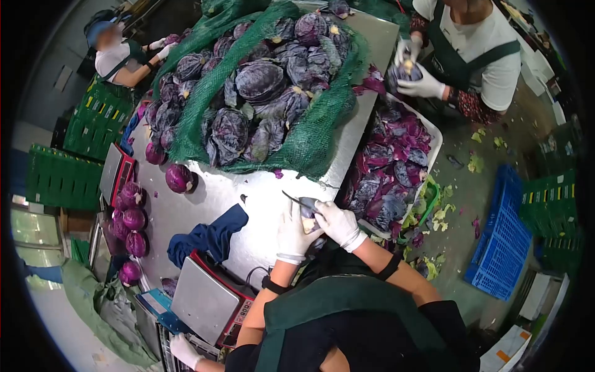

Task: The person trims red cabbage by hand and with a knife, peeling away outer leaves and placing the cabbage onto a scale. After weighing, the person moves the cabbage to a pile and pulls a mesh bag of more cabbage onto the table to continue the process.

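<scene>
Both my hands wear white gloves and meet at the near edge of the metal table [217, 192]. My left hand [294, 234] is wrapped round a red cabbage [308, 222], its pale stem end showing towards me. On the cabbage's right side lies my right hand [338, 224], its fingers closed around something; a dark curved blade [296, 200] sticks out past them to the upper left. Whether that is a knife held in the right hand is partly hidden by the fingers. Beyond my hands, a heap of red cabbages [260, 80] lies in green netting [334, 133].
At right, a white tub [439, 139] holds purple leaves, beside a co-worker's gloved hands [421, 84]. Trimmed cabbages [134, 218] line the left edge near a scale [204, 299] and a blue cloth [211, 239]. Another gloved hand [185, 350] shows at lower left.
</scene>
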The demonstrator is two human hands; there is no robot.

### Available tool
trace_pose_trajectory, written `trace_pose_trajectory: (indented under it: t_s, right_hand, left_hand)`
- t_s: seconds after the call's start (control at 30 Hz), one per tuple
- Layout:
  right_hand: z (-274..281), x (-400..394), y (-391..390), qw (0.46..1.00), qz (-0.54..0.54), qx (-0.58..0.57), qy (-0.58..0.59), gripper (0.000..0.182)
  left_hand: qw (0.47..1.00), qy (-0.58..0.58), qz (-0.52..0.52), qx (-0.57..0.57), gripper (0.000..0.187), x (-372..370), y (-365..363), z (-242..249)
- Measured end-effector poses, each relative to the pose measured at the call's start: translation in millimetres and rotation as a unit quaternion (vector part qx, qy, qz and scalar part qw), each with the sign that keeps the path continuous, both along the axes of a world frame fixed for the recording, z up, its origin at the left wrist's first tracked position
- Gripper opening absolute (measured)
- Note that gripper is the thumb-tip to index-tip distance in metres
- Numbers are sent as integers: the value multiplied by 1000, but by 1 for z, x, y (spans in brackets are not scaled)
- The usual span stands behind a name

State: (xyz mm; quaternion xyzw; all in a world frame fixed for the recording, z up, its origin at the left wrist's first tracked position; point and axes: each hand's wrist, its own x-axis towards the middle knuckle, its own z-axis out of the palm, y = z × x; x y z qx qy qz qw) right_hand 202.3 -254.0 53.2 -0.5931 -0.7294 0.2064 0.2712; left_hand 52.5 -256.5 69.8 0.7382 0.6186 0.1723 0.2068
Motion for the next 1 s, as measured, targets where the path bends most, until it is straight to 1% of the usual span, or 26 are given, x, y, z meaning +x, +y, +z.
trace_pose_trajectory:
  t_s: [0.07,0.13,0.17,0.2,0.23,0.27,0.3,0.33,0.4,0.43,0.47,0.5,0.53,0.57,0.6,0.63,0.67,0.73,0.77,0.8,0.83,0.87,0.9,0.93,0.97,1.0]
  right_hand:
    - [-3,3,7,1000,-13,-11,10,18]
    - [-12,0,13,995,-21,63,73,15]
    - [-19,2,16,995,-20,65,73,15]
    - [-27,5,18,991,-68,18,110,14]
    - [-31,10,20,982,-116,-29,145,14]
    - [-23,26,27,917,-168,-220,286,12]
    - [-28,37,23,896,-171,-256,319,12]
    - [-34,46,23,873,-172,-291,351,11]
    - [-44,58,20,844,-177,-288,416,10]
    - [-53,70,21,806,-219,-297,462,9]
    - [-60,84,27,765,-260,-304,505,10]
    - [-64,98,28,876,-262,-204,350,19]
    - [-64,106,32,946,-252,-92,181,29]
    - [-27,106,33,956,-245,-104,121,60]
    - [-21,96,34,956,-244,-107,120,60]
    - [-16,81,34,963,-151,-89,205,68]
    - [-13,67,33,954,-57,-70,286,76]
    - [-14,34,35,950,89,-97,284,82]
    - [2,24,40,917,94,-210,324,79]
    - [17,17,46,871,97,-320,360,77]
    - [1,10,53,847,91,-379,362,64]
    - [-9,3,56,858,89,-360,357,41]
    - [-16,4,57,828,67,-395,392,31]
    - [-3,7,58,794,45,-432,425,21]
    - [13,12,55,767,55,-421,481,10]
    - [19,18,54,749,48,-411,517,10]
  left_hand:
    - [1000,10,2,-8,102,3,0,3]
    - [1000,-16,6,-1,100,0,3,1]
    - [999,-39,5,-12,100,-5,3,-3]
    - [999,-38,5,-11,100,-12,2,-12]
    - [995,-99,-13,8,99,-20,1,-22]
    - [986,-161,-29,29,99,-25,0,-19]
    - [986,-162,-29,-30,101,-35,-4,-13]
    - [862,-477,43,-167,102,-50,-15,-49]
    - [820,-534,65,-197,102,-60,-22,-26]
    - [837,-495,71,-220,102,-69,-27,-23]
    - [838,-493,78,-219,102,-72,-29,-19]
    - [853,-462,76,-231,101,-72,-29,-15]
    - [866,-432,74,-243,100,-71,-28,-13]
    - [875,-438,51,-201,97,-62,-28,-16]
    - [874,-448,44,-182,96,-53,-26,-17]
    - [897,-408,36,-165,96,-49,-26,-21]
    - [917,-368,25,-149,96,-46,-24,-25]
    - [887,-420,24,-193,94,-47,-16,-22]
    - [868,-451,15,-208,98,-50,-13,-26]
    - [848,-480,7,-223,103,-53,-11,-29]
    - [914,-378,-49,-138,95,-55,-8,-25]
    - [915,-377,-48,-136,95,-48,-2,-5]
    - [966,-226,-78,-103,91,-40,4,17]
    - [990,-70,-104,-70,87,-34,8,30]
    - [989,-104,-91,-60,78,-36,8,17]
    - [985,-162,-52,-34,76,-41,8,-7]
